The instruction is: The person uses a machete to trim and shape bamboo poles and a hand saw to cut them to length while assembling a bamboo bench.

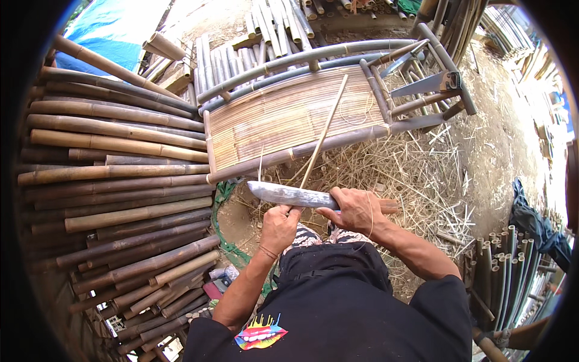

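Observation:
My right hand is closed around the handle of a machete, its wide grey blade pointing left across the front of my lap. Just below the blade, my left hand is closed, thumb and fingers pinched together. A long pale bamboo strip slants from the bench down to the blade, which crosses over it. Its lower end seems to run into my left fingers, though the blade partly hides that spot. Beyond my hands, a bamboo bench with a slatted seat lies crosswise, and the strip's far part passes over it.
Many bamboo poles are stacked on the left. A handsaw rests at the bench's right end. Thin shavings litter the ground. Upright bamboo lengths stand at the right, near a dark cloth. A blue tarp hangs far left.

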A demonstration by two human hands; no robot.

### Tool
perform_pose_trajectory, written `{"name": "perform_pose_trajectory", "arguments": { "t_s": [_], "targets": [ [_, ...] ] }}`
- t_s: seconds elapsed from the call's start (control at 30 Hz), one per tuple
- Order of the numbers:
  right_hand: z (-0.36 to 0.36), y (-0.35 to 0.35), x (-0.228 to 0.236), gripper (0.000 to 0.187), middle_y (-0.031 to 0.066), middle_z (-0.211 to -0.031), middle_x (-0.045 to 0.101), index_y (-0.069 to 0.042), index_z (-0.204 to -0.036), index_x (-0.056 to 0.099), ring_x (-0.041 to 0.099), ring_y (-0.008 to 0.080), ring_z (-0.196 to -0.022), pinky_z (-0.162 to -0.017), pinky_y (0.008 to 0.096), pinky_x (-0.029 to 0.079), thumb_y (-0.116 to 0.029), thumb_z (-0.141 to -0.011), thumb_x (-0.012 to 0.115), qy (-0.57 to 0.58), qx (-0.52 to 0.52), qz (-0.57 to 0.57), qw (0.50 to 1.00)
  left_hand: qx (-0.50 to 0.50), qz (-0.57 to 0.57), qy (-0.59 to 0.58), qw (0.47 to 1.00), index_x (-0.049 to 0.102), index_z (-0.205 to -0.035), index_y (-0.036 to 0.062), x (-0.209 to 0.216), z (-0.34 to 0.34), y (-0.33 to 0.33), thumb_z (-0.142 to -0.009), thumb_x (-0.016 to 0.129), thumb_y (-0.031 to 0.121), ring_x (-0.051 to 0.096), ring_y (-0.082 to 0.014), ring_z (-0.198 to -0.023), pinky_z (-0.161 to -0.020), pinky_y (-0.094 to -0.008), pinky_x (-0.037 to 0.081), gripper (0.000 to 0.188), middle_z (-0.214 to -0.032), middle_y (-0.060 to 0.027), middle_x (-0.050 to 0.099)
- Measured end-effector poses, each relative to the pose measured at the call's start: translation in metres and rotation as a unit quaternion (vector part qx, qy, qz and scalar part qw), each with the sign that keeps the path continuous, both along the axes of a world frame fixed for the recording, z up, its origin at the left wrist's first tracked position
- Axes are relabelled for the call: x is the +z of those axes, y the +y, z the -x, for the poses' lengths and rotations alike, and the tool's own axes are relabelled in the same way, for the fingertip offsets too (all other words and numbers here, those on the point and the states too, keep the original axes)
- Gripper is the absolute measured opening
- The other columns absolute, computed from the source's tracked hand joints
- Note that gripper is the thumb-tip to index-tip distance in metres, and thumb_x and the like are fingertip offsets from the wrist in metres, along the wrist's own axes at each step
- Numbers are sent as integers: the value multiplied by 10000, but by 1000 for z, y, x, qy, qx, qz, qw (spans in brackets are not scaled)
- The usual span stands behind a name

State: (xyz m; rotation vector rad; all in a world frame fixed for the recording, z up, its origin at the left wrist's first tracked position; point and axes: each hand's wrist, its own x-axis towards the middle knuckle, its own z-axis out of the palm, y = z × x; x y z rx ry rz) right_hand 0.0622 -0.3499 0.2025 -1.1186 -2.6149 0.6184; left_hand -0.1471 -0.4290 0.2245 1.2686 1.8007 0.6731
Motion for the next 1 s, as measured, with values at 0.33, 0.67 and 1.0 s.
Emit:
{"name": "perform_pose_trajectory", "arguments": {
  "t_s": [0.33, 0.67, 1.0],
  "targets": [
    [-14, -4, -10, 521, 131, -670, 630, -55, -886, 583, 643, 281, -573, -543, 410, 515, -570, -931, 515, 27, -76, 89, 993, -20, 13, -20, 1000, 646, -1154, -1, 15, -12, -11, -918, 576, 155, 687, -296, -819, -733, -358, 515, 291, -894, -223, 683],
    [-44, 46, -22, 573, 42, -589, 552, -90, -859, 564, 497, 145, -469, -457, 330, 462, -635, -951, 412, -29, -233, 214, 948, -39, -3, -9, 999, 644, -1126, -32, 21, -19, -34, -912, 582, 123, 682, -347, -866, -768, -368, 523, 272, -952, -243, 672],
    [-120, 103, -67, 672, -19, -540, 427, -104, -783, 540, 354, 61, -411, -342, 264, 333, -701, -947, 279, -62, -309, 91, 945, -80, -33, 3, 996, 643, -1161, -27, 32, -7, -79, -919, 585, 102, 670, -191, -802, -737, -306, 511, 281, -910, -162, 703]
  ]
}}
